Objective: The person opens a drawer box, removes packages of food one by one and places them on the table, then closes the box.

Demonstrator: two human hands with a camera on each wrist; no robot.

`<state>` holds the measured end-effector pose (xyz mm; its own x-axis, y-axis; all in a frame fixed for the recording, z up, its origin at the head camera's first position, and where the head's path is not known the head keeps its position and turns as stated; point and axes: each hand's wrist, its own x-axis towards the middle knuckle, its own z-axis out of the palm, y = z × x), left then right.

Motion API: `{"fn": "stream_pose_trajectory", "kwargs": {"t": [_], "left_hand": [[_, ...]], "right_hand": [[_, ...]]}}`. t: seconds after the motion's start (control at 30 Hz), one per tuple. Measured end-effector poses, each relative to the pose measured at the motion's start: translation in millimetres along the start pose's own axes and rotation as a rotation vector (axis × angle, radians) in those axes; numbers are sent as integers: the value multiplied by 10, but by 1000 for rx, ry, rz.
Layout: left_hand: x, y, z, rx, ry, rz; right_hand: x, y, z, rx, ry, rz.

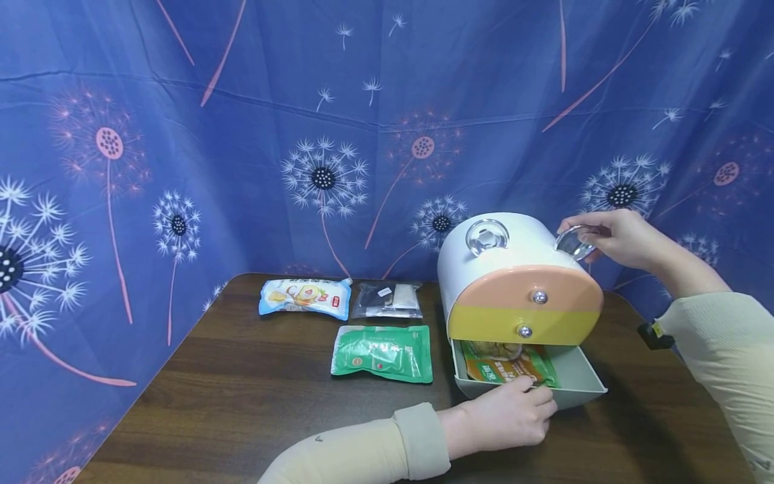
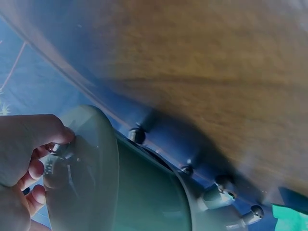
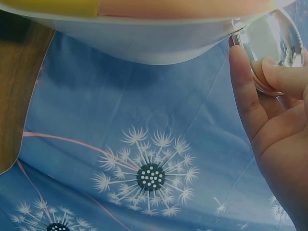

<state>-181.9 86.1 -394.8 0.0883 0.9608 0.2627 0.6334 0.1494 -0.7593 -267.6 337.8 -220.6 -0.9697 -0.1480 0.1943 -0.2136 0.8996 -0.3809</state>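
Observation:
A rounded white storage box [image 1: 520, 235] has an orange drawer front [image 1: 502, 288] and a yellow drawer front [image 1: 484, 324], each with a silver knob. Below them, a grey-green drawer [image 1: 580, 368] stands pulled out, with a green and orange food packet [image 1: 538, 363] in it. My left hand [image 1: 502, 417] is at this drawer's front; in the left wrist view its thumb and fingers pinch the knob [image 2: 62, 150]. On the box's top right, my right hand [image 1: 623, 238] grips a round silver ear-shaped piece [image 3: 272, 41]. A matching silver piece [image 1: 487, 236] sits on the top left.
Left of the box, a green packet [image 1: 382, 353] lies on the brown wooden table [image 1: 254, 403]. Behind it are a blue and white snack bag [image 1: 305, 298] and a clear-and-dark plastic packet [image 1: 387, 300]. A blue dandelion-patterned cloth [image 1: 375, 168] hangs along the back.

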Motion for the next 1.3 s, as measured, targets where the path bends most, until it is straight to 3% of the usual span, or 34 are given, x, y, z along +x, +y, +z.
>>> {"fn": "stream_pose_trajectory", "kwargs": {"t": [0.37, 0.57, 0.97, 1.3], "left_hand": [[28, 148, 53, -2, 38, 5], [42, 206, 135, -24, 13, 18], [39, 201, 131, -34, 16, 37], [25, 102, 14, -132, -19, 35]], "right_hand": [[2, 1, 7, 9, -3, 5], [0, 2, 5, 9, 0, 6], [0, 1, 2, 9, 2, 4], [-2, -6, 12, 6, 4, 5]]}}
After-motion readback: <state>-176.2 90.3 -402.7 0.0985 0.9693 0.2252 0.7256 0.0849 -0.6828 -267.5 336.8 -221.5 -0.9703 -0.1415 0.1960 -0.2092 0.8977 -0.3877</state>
